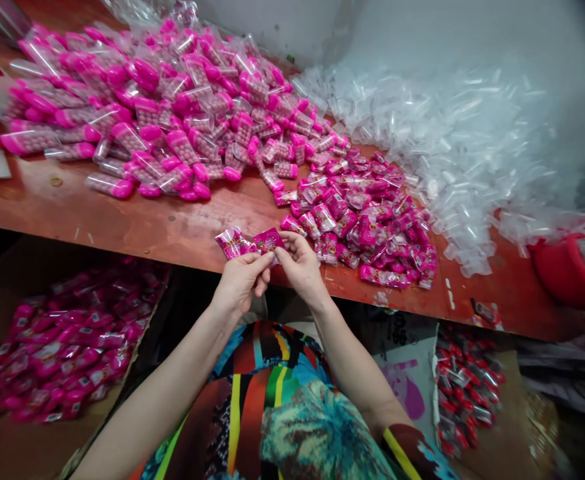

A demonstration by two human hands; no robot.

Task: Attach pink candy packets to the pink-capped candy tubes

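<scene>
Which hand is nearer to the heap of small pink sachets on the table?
Right. The right hand is just beside the heap of small pink sachets; the left hand is farther away, on the other side.

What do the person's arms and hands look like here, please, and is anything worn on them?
Both arms are bare, with no gloves, rings, watch or bracelets visible on the left hand or right hand. Only a short sleeve of a bright multicoloured striped and patterned garment shows at the right upper arm.
</scene>
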